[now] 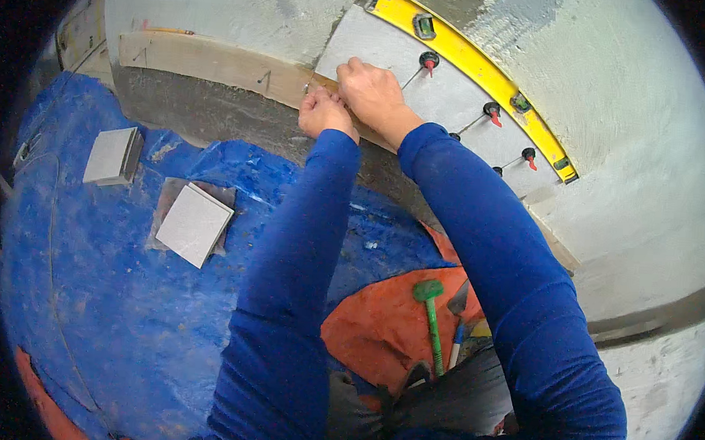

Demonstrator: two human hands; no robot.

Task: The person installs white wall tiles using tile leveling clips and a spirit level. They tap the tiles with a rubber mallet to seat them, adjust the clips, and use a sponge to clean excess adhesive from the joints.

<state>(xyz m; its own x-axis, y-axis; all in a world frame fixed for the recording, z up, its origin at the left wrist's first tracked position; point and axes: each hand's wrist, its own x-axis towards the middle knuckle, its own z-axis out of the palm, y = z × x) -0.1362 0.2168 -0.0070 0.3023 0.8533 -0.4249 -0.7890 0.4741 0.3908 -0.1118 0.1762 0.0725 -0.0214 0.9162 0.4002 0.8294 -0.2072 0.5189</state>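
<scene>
My left hand (325, 115) is closed in a pinch at the wooden batten (210, 63) fixed along the wall. A tiny shiny bit shows by its fingertips, too small to name. Just right of it, my right hand (371, 95) rests at the lower left corner of the light grey wall tiles (360, 43), fingers curled; whatever they hold is hidden. Black tile levelers (429, 60) with red tips sit along the tile joints. Above them a yellow spirit level (485, 64) lies along the tiles. A nail (265, 81) sticks out of the batten, left of my hands.
A pencil (168, 30) lies on the batten's top edge. Two small stacks of tiles, one nearer (195, 222) and one farther left (111, 156), sit on a blue tarp (128, 312). By my legs, a green mallet (433, 318) lies on orange sheeting (375, 323).
</scene>
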